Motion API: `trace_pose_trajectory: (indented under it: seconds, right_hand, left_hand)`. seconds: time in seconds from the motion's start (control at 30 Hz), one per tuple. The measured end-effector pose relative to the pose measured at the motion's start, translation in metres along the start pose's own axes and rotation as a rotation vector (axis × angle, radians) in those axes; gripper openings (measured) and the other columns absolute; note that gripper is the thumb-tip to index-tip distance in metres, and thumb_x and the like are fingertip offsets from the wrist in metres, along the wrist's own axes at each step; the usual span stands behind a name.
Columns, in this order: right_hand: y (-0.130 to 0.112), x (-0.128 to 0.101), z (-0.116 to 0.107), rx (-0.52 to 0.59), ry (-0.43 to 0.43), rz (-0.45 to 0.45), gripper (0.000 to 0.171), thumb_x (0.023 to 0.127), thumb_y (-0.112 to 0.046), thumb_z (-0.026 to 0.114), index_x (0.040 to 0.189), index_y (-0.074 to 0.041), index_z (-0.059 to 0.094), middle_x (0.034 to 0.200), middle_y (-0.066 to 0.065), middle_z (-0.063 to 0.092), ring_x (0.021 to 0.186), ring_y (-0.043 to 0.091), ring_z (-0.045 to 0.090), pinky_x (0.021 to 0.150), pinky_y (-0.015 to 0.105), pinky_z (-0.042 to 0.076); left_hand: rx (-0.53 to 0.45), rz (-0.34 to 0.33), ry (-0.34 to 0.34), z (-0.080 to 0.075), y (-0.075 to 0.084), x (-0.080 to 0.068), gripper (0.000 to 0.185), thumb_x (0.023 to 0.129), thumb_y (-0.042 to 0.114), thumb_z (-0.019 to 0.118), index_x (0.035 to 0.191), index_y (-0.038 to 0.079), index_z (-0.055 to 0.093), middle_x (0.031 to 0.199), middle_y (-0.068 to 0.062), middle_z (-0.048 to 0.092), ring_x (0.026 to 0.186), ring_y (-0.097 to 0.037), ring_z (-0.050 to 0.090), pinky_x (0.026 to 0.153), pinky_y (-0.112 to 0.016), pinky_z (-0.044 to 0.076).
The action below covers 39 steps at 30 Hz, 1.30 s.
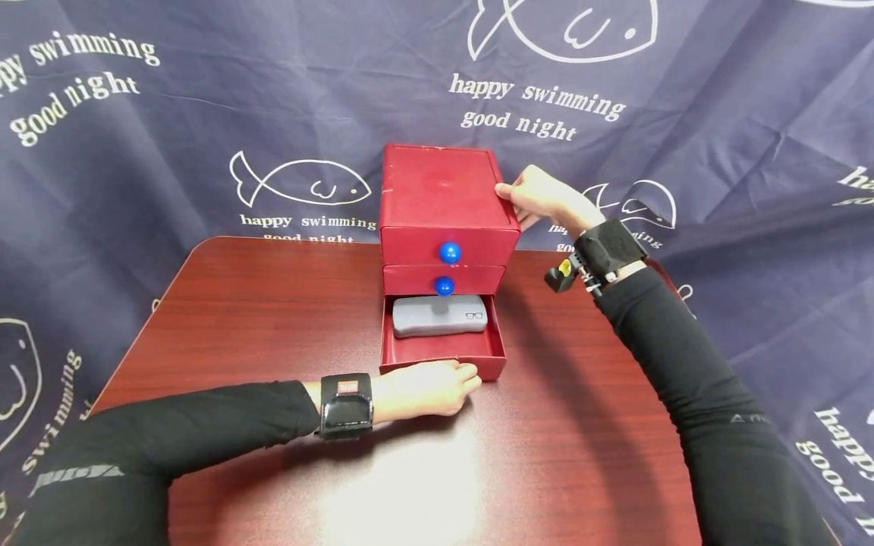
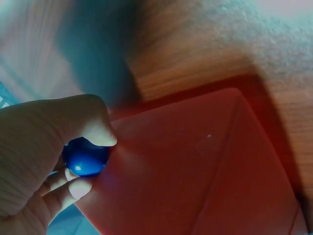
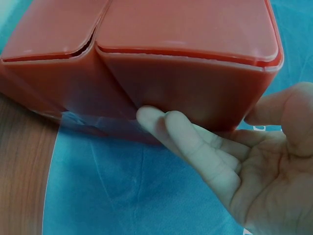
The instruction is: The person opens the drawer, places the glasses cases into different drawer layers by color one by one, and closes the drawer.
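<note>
Hanging behind and around everything, a dark blue cloth (image 1: 717, 114) printed with white fish and the words "happy swimming good night" fills the far side and both flanks. In front of it stands a reddish wooden table (image 1: 273, 318), with glare on its near edge. At the table's far middle sits a red chest of drawers (image 1: 440, 193) with three drawers stacked; the top two are shut, each with a blue knob on its front. The bottom drawer (image 1: 444, 350) is pulled out toward the near side, and a grey glasses case (image 1: 437, 317) lies inside it, toward the back. The right hand (image 1: 542, 199), at the end of a black sleeve with a wrist camera strapped on, rests against the chest's far right upper corner; the right wrist view shows its fingers (image 3: 195, 142) straight and laid flat on the red wall, gripping nothing. The left hand (image 1: 423, 387), likewise sleeved and strapped, lies at the open drawer's near front. The left wrist view shows thumb and fingers pinching the drawer's blue knob (image 2: 85, 159).
</note>
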State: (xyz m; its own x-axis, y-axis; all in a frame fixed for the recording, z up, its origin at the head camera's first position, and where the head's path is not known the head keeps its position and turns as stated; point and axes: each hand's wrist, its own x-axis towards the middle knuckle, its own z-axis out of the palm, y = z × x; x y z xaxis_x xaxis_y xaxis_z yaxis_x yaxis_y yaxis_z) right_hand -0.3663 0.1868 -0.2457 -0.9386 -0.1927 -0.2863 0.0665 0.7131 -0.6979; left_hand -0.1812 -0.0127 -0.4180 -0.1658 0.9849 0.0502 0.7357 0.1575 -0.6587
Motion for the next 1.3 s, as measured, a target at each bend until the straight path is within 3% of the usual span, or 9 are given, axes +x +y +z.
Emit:
trace_pose_trajectory:
  seconds: [0.13, 0.37, 0.47, 0.73, 1.0, 1.3]
  right_hand:
    - [0.001, 0.000, 0.000, 0.000, 0.001, -0.006, 0.042, 0.105, -0.024, 0.053, 0.117, 0.015, 0.062, 0.062, -0.002, 0.065, 0.056, 0.010, 0.067, 0.058, 0.024, 0.059]
    - [0.002, 0.000, 0.000, 0.015, -0.002, -0.015, 0.034, 0.106, -0.022, 0.051, 0.099, 0.007, 0.065, 0.060, -0.002, 0.065, 0.054, 0.010, 0.066, 0.057, 0.024, 0.059]
    - [0.002, 0.000, 0.001, 0.015, -0.001, -0.013, 0.034, 0.106, -0.022, 0.051, 0.100, 0.008, 0.065, 0.060, -0.002, 0.065, 0.055, 0.010, 0.067, 0.057, 0.024, 0.059]
    - [0.001, 0.000, 0.001, 0.015, 0.003, -0.014, 0.036, 0.106, -0.023, 0.051, 0.103, 0.010, 0.066, 0.060, -0.002, 0.065, 0.055, 0.009, 0.067, 0.057, 0.025, 0.059]
    - [0.002, 0.000, 0.000, 0.010, 0.007, -0.010, 0.036, 0.106, -0.023, 0.051, 0.104, 0.010, 0.065, 0.059, -0.002, 0.064, 0.054, 0.009, 0.066, 0.056, 0.024, 0.059]
    - [0.000, -0.003, 0.001, 0.009, 0.006, -0.008, 0.035, 0.106, -0.024, 0.052, 0.099, 0.007, 0.066, 0.059, -0.002, 0.064, 0.054, 0.009, 0.066, 0.057, 0.024, 0.059]
  left_hand:
    - [-0.013, -0.019, 0.000, 0.004, -0.003, 0.001, 0.011, 0.095, 0.021, 0.061, 0.087, 0.022, 0.068, 0.091, 0.007, 0.059, 0.081, -0.009, 0.051, 0.074, -0.019, 0.046]
    - [0.023, -0.005, -0.004, 0.010, -0.008, 0.003, 0.013, 0.096, 0.020, 0.060, 0.089, 0.023, 0.070, 0.095, 0.007, 0.060, 0.083, -0.009, 0.053, 0.073, -0.019, 0.047]
    - [0.049, 0.001, -0.020, 0.013, -0.009, 0.004, 0.011, 0.097, 0.022, 0.061, 0.092, 0.022, 0.070, 0.095, 0.006, 0.060, 0.083, -0.009, 0.051, 0.073, -0.019, 0.047]
    - [0.007, -0.021, -0.049, 0.019, -0.014, 0.005, 0.010, 0.097, 0.022, 0.061, 0.093, 0.022, 0.071, 0.098, 0.006, 0.061, 0.085, -0.010, 0.055, 0.074, -0.019, 0.048]
    - [0.084, -0.019, -0.016, 0.030, -0.020, 0.003, 0.012, 0.098, 0.020, 0.059, 0.093, 0.020, 0.070, 0.095, 0.006, 0.061, 0.083, -0.010, 0.053, 0.075, -0.019, 0.048]
    - [0.014, -0.049, -0.069, 0.034, -0.027, 0.005, 0.015, 0.096, 0.028, 0.067, 0.105, 0.017, 0.070, 0.098, 0.005, 0.063, 0.085, -0.010, 0.056, 0.079, -0.019, 0.051]
